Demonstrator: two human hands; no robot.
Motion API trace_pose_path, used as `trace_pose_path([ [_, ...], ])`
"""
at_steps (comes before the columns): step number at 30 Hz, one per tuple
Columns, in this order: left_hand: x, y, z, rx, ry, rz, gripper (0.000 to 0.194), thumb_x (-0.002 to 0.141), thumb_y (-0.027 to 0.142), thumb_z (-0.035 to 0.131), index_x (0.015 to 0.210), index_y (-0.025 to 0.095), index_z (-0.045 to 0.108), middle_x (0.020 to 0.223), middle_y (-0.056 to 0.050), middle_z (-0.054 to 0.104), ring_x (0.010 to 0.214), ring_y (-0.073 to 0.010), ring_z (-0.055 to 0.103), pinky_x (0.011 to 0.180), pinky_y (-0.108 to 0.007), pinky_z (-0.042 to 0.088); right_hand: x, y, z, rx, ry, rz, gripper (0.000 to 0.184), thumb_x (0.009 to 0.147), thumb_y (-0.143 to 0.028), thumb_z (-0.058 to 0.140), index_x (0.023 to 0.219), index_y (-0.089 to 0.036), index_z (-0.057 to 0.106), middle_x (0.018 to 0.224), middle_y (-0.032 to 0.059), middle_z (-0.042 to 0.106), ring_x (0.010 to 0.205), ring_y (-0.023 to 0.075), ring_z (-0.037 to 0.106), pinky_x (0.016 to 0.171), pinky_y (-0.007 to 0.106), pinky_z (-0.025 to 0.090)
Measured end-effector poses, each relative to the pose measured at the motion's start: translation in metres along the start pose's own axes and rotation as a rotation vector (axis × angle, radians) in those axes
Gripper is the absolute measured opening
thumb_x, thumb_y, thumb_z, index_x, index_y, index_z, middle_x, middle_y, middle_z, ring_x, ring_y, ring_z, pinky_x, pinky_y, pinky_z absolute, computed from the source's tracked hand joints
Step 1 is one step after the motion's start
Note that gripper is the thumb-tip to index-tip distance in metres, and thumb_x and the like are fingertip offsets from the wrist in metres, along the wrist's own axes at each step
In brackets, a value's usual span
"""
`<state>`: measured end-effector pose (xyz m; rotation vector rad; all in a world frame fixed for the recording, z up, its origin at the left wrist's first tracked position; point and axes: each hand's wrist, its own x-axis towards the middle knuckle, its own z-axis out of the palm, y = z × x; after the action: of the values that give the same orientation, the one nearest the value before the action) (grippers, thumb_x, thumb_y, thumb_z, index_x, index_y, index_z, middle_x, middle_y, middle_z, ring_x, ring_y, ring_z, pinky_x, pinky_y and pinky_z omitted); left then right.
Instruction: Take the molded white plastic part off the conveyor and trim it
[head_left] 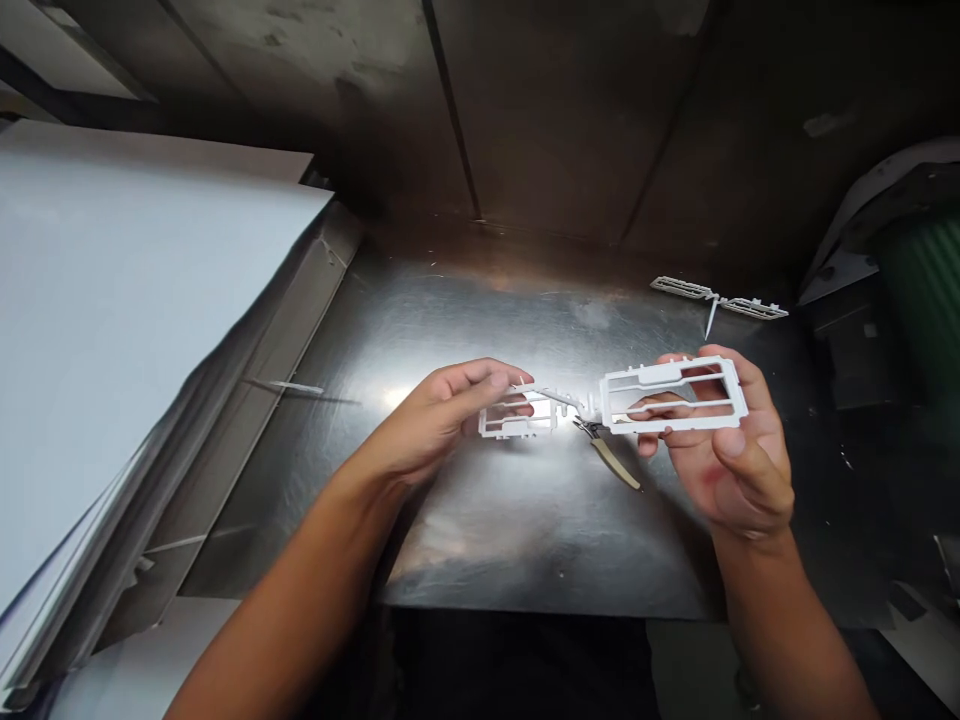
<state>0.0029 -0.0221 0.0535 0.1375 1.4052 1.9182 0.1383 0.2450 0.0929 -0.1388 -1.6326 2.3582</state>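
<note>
My left hand (442, 420) pinches a thin stem of a white plastic model-kit sprue (675, 395) between thumb and fingers. My right hand (724, 450) grips the sprue's larger rectangular frame, with fingers showing through its openings. A smaller white frame (517, 420) hangs from the same stem, just beyond my left fingertips. Side cutters with tan handles (611, 455) lie on the table under the sprue, between my hands, their jaws partly hidden by it. Another white sprue piece (716, 300) lies farther off, beyond my right hand.
Both hands work above a scratched, shiny steel tabletop (510, 530). A stack of large white sheets (127, 330) rests on a cardboard box at the left. Dark metal panels (450, 120) stand behind the table, and a green ribbed object (922, 290) sits at the right.
</note>
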Motion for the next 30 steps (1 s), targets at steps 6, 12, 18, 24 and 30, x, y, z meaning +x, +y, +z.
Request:
trace_pose_path([
  [6,0.007,-0.004,0.006,-0.082,0.048,0.035,0.052,0.091,0.056,0.098,0.107,0.009,0.081,0.088,-0.009,0.073,0.066,-0.0162,0.069,0.051,-0.019,0.055,-0.003,-0.011,0.0,-0.021,0.012,-0.063,0.048,0.095,-0.039,0.098,0.139,-0.042,0.079,0.148,0.0057,0.067,0.114,0.0343,0.073,0.073,0.041,0.065],
  [12,0.007,0.002,0.005,-0.234,0.046,0.011,0.057,0.088,0.055,0.101,0.108,0.006,0.08,0.081,-0.008,0.071,0.058,-0.0147,0.067,0.045,-0.019,0.053,0.001,-0.009,-0.007,-0.053,0.048,-0.107,0.046,0.097,-0.034,0.091,0.141,-0.034,0.08,0.142,0.0109,0.069,0.098,0.0322,0.074,0.067,0.042,0.064],
  [18,0.005,0.001,-0.001,-0.273,-0.005,0.006,0.054,0.099,0.053,0.09,0.125,0.006,0.084,0.08,-0.011,0.074,0.055,-0.0122,0.064,0.045,-0.015,0.05,0.01,0.0,-0.008,-0.003,0.1,-0.069,0.041,0.095,-0.039,0.095,0.132,-0.027,0.082,0.12,0.012,0.074,0.094,0.0329,0.077,0.061,0.037,0.059],
  [24,0.006,0.002,0.004,-0.327,-0.021,0.041,0.053,0.099,0.058,0.09,0.117,0.008,0.085,0.079,-0.009,0.073,0.053,-0.0118,0.063,0.042,-0.015,0.049,0.011,0.0,-0.008,-0.008,0.114,-0.061,0.041,0.095,-0.037,0.089,0.134,-0.027,0.082,0.116,0.0139,0.073,0.091,0.0353,0.075,0.06,0.039,0.056],
  [30,0.004,0.007,0.01,-0.399,0.034,0.024,0.05,0.109,0.062,0.077,0.113,0.012,0.082,0.077,-0.003,0.066,0.048,-0.0102,0.058,0.036,-0.016,0.043,0.008,-0.003,-0.004,-0.07,0.149,-0.053,0.045,0.095,-0.028,0.079,0.139,-0.032,0.084,0.133,0.0104,0.066,0.09,0.0303,0.068,0.061,0.041,0.056],
])
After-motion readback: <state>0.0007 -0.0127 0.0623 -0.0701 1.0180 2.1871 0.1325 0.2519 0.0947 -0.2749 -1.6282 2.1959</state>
